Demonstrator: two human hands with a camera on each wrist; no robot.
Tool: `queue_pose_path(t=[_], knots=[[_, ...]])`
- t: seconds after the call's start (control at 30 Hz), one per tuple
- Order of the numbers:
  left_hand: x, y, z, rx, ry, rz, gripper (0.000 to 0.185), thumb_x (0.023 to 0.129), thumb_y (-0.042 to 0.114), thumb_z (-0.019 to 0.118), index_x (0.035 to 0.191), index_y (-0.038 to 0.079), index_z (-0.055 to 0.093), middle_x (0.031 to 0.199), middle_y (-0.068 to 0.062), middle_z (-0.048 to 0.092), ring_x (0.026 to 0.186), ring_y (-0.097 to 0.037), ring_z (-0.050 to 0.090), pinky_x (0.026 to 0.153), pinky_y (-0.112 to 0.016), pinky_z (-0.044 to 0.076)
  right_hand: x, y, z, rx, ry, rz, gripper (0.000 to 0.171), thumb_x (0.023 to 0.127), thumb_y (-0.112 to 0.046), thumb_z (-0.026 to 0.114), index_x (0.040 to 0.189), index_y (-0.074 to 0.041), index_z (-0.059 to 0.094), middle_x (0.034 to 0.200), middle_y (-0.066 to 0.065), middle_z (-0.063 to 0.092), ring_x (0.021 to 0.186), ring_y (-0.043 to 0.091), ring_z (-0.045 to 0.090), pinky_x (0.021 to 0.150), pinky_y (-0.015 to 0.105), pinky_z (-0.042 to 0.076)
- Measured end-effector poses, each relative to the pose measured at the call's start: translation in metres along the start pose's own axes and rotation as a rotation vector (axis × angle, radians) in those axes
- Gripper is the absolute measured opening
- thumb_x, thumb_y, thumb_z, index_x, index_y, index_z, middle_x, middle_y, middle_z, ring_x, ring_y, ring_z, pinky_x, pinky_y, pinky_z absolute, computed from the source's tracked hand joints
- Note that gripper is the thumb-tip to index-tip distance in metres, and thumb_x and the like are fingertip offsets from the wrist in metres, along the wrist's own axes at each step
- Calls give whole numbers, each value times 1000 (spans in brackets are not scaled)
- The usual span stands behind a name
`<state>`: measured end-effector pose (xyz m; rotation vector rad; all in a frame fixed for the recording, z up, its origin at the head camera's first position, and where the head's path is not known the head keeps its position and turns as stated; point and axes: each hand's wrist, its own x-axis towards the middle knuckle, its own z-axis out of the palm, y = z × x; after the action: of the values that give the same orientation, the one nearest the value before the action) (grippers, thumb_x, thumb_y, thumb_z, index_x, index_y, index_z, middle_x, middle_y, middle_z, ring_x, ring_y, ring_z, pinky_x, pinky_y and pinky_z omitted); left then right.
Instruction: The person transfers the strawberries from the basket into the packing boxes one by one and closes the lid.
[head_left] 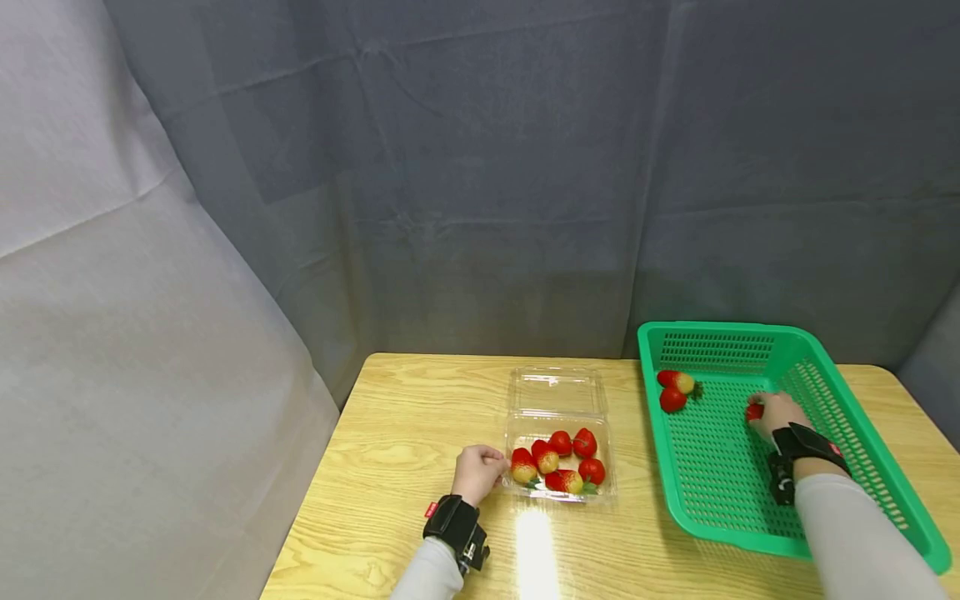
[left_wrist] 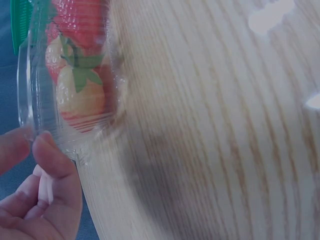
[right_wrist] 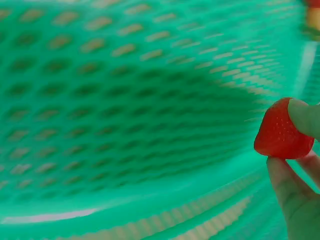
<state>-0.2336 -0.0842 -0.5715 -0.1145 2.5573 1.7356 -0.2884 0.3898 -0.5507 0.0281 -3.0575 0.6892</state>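
A clear plastic clamshell box lies open on the wooden table and holds several strawberries. My left hand pinches the box's left rim, thumb and fingers curled. A green perforated basket sits to the right with two strawberries at its far left corner. My right hand is inside the basket, pinching a red strawberry just above the mesh floor.
Grey cloth backdrop hangs behind the table and to the left. The table's left edge runs near my left wrist. Bare wood lies between box and basket and in front of the box, with a bright glare spot.
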Motion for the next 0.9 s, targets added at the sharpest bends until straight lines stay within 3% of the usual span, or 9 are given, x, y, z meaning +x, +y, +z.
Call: queue_pose_path(t=[0.1,0.27,0.47,0.7,0.9], knots=[[-2,2,-1,6,-2,1,7,77,1,67,77,-5,64,60,-4,60,47,-9,53,44,-21,43,3,-26,-12,56,88,-73,39,81,-1,60,114,15,47,102,39,40,87,50,43,67,53,40],[-5,4,-1,6,-2,0,6,77,0,67,77,-5,64,59,-3,59,47,-10,53,44,-21,43,-4,-96,-41,159,201,-248,40,85,-1,60,120,10,46,111,31,39,93,46,44,74,53,42],[-5,5,-1,2,1,5,6,77,0,67,77,-5,64,59,-3,60,47,-9,53,44,-21,43,-19,-181,-55,236,228,-434,40,84,-1,63,121,3,51,114,20,44,96,35,50,82,49,44],[-7,8,-3,2,5,-4,7,77,0,68,77,-5,63,60,-5,60,47,-10,53,44,-21,43,-21,-253,-20,261,166,-627,38,79,-1,69,115,-2,57,109,13,51,90,24,56,74,38,50],[-5,7,-2,-10,-2,-18,7,78,1,68,78,-5,63,61,-4,60,49,-11,54,45,-22,44,-13,-277,44,221,12,-624,37,78,-3,69,113,-4,59,109,12,54,93,24,56,80,38,50]])
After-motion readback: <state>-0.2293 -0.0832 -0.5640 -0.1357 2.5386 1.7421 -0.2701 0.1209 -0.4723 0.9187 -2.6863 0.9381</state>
